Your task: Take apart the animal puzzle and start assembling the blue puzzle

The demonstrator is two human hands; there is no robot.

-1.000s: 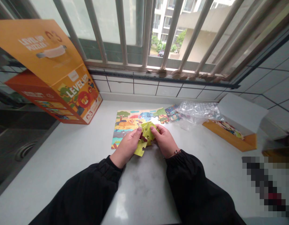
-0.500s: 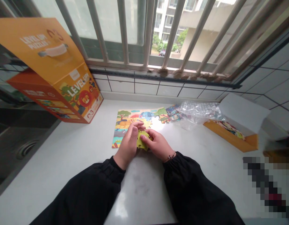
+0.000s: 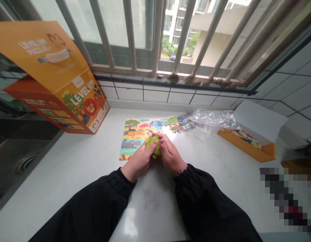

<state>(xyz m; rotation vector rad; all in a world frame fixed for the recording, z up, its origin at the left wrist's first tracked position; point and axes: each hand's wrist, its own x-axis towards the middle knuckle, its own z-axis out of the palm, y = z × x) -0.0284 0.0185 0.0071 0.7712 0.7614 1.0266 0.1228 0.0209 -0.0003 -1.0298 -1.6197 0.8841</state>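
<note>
Grip of left hand and right hand is closed around yellow-green puzzle pieces, apparently so their loose stack is held together over the desk.

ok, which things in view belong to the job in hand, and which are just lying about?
In the job:
- yellow-green puzzle pieces, between left hand and right hand
- partly assembled puzzle, just beyond the hands

Probably just lying about, untouched:
- orange "LEVEL UP!" box
- clear plastic wrap
- open small box at right
</note>
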